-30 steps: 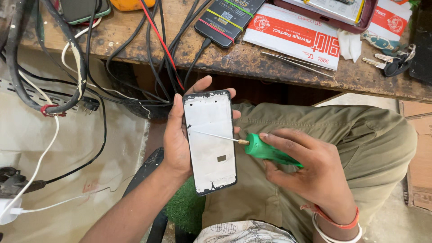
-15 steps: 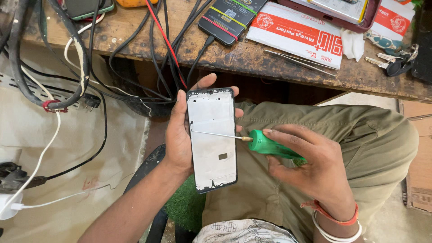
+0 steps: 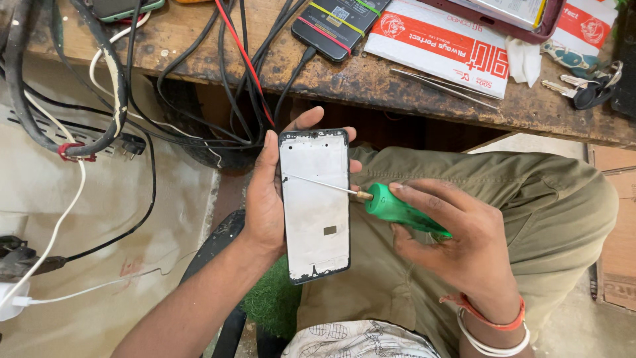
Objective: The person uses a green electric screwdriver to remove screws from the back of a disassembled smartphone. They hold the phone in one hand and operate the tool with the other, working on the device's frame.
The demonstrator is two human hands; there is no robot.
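Observation:
My left hand [image 3: 265, 199] grips a bare phone frame [image 3: 315, 212] upright over my lap, its pale inner plate facing me inside a black rim. In my right hand [image 3: 457, 238] is a green-handled screwdriver [image 3: 397, 209]. Its thin metal shaft lies across the upper part of the plate, with the tip near the frame's left edge. Both hands hover just below the front edge of a worn wooden workbench [image 3: 371, 79].
On the bench lie a black phone [image 3: 338, 23] with a plugged-in cable, a red and white box [image 3: 450, 46], tweezers [image 3: 444, 85] and keys [image 3: 583, 89]. Several cables [image 3: 245, 73] hang over the bench edge at left. A cardboard box [image 3: 616, 225] stands at right.
The phone frame and both hands have shifted slightly within the view. The screwdriver tip stays on the upper part of the plate.

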